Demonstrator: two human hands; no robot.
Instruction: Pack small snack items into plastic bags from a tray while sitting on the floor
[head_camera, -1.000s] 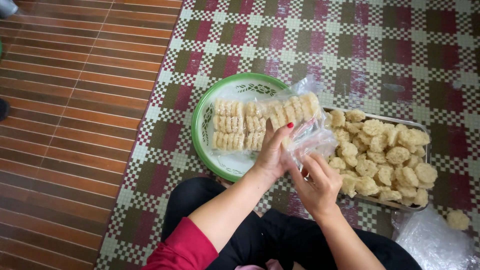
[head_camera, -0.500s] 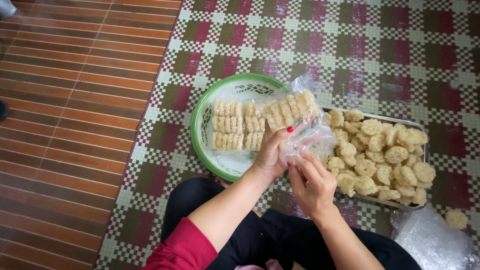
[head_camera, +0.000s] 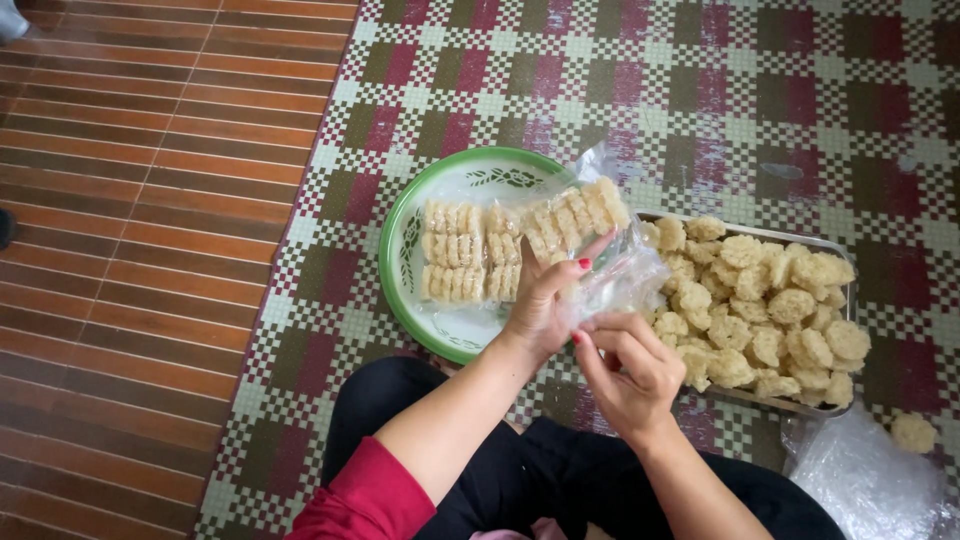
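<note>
Cracker bag between green-rimmed plate and full tray

A woven mat in a green, red and white check covers the right and middle of the scene, lying on a floor of reddish-brown slats that shows bare along the left. On the mat sit a round green-rimmed plate at the centre and, just right of it, a rectangular metal tray heaped with pale puffed rice cakes. At the near right corner lie crumpled clear plastic bags and one loose rice cake.
</note>
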